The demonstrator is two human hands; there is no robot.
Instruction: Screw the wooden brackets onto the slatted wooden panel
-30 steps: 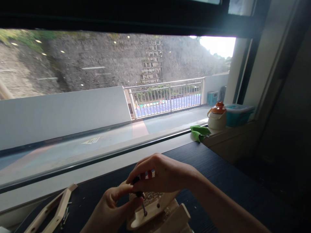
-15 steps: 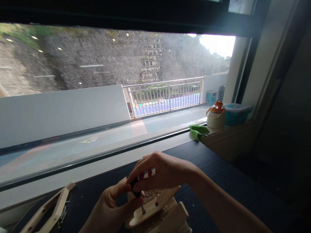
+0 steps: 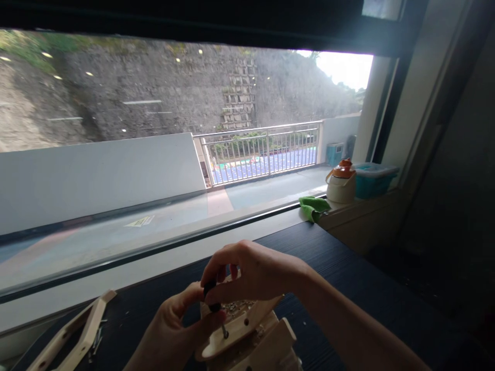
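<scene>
Head view, both hands (image 3: 170, 324) (image 3: 251, 275) pinching a black-handled screwdriver (image 3: 214, 307), shaft down at a wooden piece (image 3: 236, 331)

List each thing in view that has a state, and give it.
Right hand: gripping the tool from above
Left hand: fingers around the tool
Black-handled tool: near upright, shaft at the wooden piece
Wooden piece: holed
Screws: loose
Green cloth: crumpled
Bottle: upright, lid on
Teal box: lidded
</scene>
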